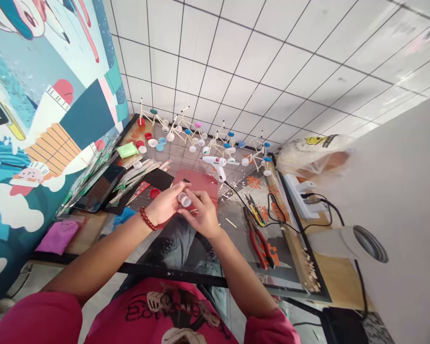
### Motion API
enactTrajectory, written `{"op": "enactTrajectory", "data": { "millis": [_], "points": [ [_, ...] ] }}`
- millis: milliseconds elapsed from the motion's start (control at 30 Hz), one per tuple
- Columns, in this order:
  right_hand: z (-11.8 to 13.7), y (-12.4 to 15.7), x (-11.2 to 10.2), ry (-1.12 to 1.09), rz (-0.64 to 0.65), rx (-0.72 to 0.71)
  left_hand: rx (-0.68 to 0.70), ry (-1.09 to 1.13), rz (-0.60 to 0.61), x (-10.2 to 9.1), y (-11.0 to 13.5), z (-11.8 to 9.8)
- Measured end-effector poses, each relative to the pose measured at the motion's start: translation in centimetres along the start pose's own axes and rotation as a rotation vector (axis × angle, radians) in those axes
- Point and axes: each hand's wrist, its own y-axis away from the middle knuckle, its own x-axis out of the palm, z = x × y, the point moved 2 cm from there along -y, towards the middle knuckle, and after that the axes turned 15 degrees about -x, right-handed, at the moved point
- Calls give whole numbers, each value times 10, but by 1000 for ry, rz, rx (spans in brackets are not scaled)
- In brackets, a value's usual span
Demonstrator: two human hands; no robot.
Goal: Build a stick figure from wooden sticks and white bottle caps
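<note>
My left hand [166, 204] and my right hand [201, 215] meet over the glass table [236, 248], both pinched on a small white bottle cap [185, 199] held between their fingertips. A red bead bracelet [147, 219] circles my left wrist. Under the hands lies a red sheet [200, 181]. A white glue gun [217, 165] rests just beyond it, its black cord trailing to the right. One red cap [155, 192] lies left of my left hand.
Several stick-and-cap models [200, 136] stand along the far edge. Loose caps [154, 142], a green block [126, 149] and wooden sticks [136, 174] lie at left. Red pliers [260, 241], a power strip [301, 193], a plastic bag [313, 153] and a paper roll [351, 241] are at right.
</note>
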Motion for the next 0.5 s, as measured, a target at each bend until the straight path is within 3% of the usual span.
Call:
{"op": "enactTrajectory", "data": {
  "millis": [133, 233, 333, 400, 467, 500],
  "points": [
    [-4, 4, 4, 13, 45, -9, 39, -381, -63, 2, 7, 4],
    [-6, 6, 6, 40, 116, 12, 144, -929, -206, 0, 20, -23],
    [-4, 5, 10, 140, 226, -26, 336, -1342, -550, -11, 31, -78],
    [-2, 4, 11, 182, 265, -51, 456, -1498, -873, -24, 32, -119],
    [-1, 4, 12, 197, 278, -58, 451, -1583, -1127, -40, 26, -154],
    [-1, 4, 13, 198, 284, -59, 399, -1632, -1196, -49, 20, -167]
  ]
}}
